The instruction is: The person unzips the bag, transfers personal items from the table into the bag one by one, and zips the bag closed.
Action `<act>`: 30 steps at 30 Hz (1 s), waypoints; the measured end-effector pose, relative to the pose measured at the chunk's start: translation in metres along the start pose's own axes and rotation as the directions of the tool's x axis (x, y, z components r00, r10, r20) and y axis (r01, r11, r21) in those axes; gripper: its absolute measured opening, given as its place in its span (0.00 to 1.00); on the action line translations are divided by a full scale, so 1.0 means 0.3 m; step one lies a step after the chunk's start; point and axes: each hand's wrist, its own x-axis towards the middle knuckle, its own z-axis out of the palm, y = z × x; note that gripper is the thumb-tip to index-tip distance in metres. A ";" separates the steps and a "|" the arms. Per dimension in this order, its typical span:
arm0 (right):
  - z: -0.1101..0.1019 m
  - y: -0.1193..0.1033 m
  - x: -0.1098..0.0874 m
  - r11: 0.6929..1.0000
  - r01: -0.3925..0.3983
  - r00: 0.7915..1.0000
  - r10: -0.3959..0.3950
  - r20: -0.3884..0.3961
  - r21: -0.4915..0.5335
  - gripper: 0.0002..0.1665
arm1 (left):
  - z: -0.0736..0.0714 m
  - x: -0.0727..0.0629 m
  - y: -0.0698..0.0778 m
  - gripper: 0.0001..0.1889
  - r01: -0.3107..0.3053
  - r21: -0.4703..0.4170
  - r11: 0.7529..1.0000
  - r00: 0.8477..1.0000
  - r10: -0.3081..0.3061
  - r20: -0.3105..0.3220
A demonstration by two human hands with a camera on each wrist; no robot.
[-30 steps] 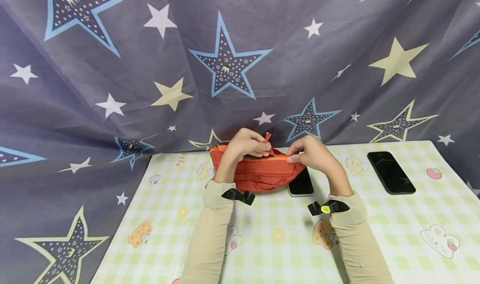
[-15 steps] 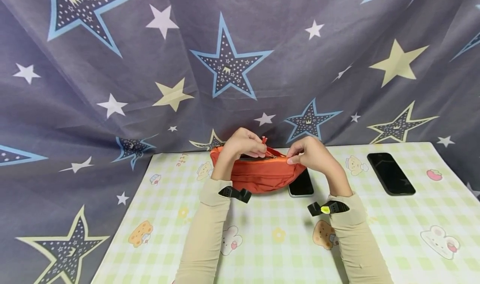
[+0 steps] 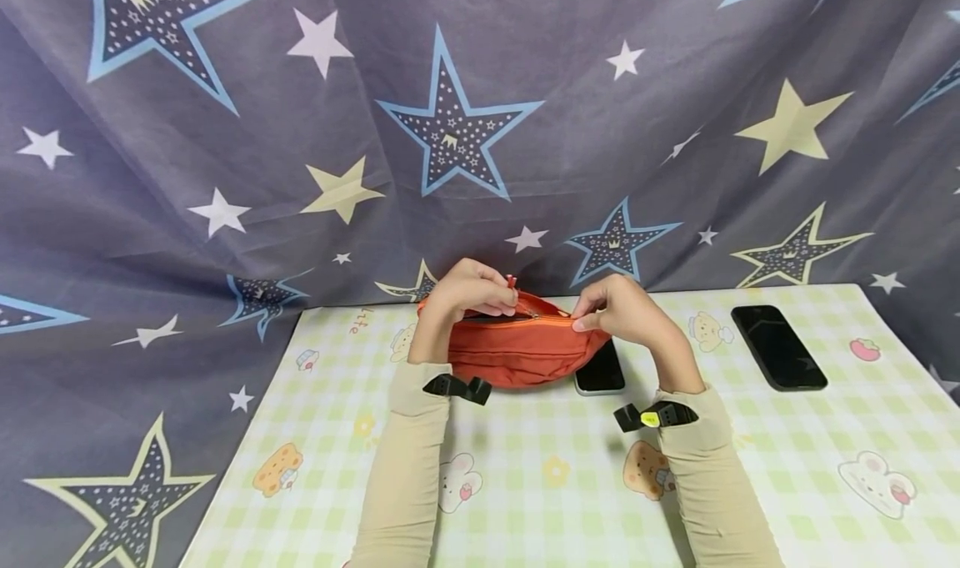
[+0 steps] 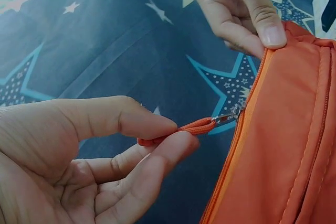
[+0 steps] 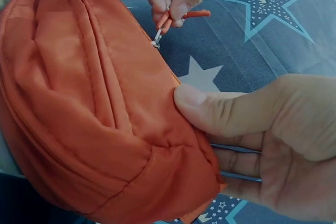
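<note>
An orange-red waist bag (image 3: pixel 517 355) is held up at the back of the table, its zippered edge on top. My left hand (image 3: pixel 474 291) pinches the orange cord pull (image 4: pixel 198 126) of the zipper between thumb and forefinger. The cord is stretched away from the metal slider (image 4: pixel 231 115), as the left wrist view shows. At the bag's right end, my right hand (image 3: pixel 618 308) pinches the top edge beside the zipper, with the thumb (image 5: pixel 202 109) on the front fabric. A dark gap shows along the zipper near my left hand. The bag's inside is hidden.
A dark-screened phone (image 3: pixel 600 371) lies partly behind the bag's right end. Another black phone (image 3: pixel 780 348) lies farther right on the checked tablecloth (image 3: pixel 555 518). A star-patterned curtain (image 3: pixel 480 234) hangs right behind the table's back edge.
My left hand has moved left along the bag's top edge, drawing the zipper pull with it. My right hand keeps its grip at the bag's right end, almost unmoved.
</note>
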 end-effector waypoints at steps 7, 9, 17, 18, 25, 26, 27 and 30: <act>0.006 -0.009 0.004 1.000 0.000 1.000 0.000 0.005 -0.002 0.06 | -0.037 -0.019 -0.027 0.03 0.011 -0.038 0.999 0.999 -0.013 -0.047; 0.005 -0.010 0.005 1.000 -0.004 1.000 0.004 0.008 -0.006 0.07 | -0.048 -0.025 -0.034 0.04 0.004 -0.040 0.999 0.998 -0.007 -0.070; -0.002 -0.006 0.004 1.000 -0.003 1.000 0.003 0.009 -0.015 0.07 | -0.095 -0.039 -0.061 0.05 0.013 -0.072 0.997 0.989 -0.023 -0.146; -0.002 -0.004 0.004 1.000 -0.001 1.000 0.001 0.007 -0.017 0.07 | -0.102 -0.041 -0.064 0.05 0.016 -0.075 0.997 0.988 -0.027 -0.149; -0.002 0.004 0.000 1.000 0.010 1.000 -0.010 0.007 -0.008 0.06 | -0.135 -0.063 -0.080 0.03 0.020 -0.094 0.995 0.984 -0.036 -0.177; -0.002 0.005 0.000 1.000 0.010 1.000 -0.010 0.008 -0.005 0.06 | -0.139 -0.066 -0.083 0.03 0.019 -0.094 0.995 0.983 -0.036 -0.181; -0.001 0.006 0.000 1.000 0.011 1.000 -0.011 0.009 -0.001 0.06 | -0.144 -0.068 -0.086 0.03 0.019 -0.094 0.995 0.982 -0.037 -0.186; 0.001 0.008 0.000 1.000 0.011 1.000 -0.011 0.011 0.009 0.06 | -0.156 -0.072 -0.097 0.03 0.021 -0.085 0.996 0.981 -0.037 -0.192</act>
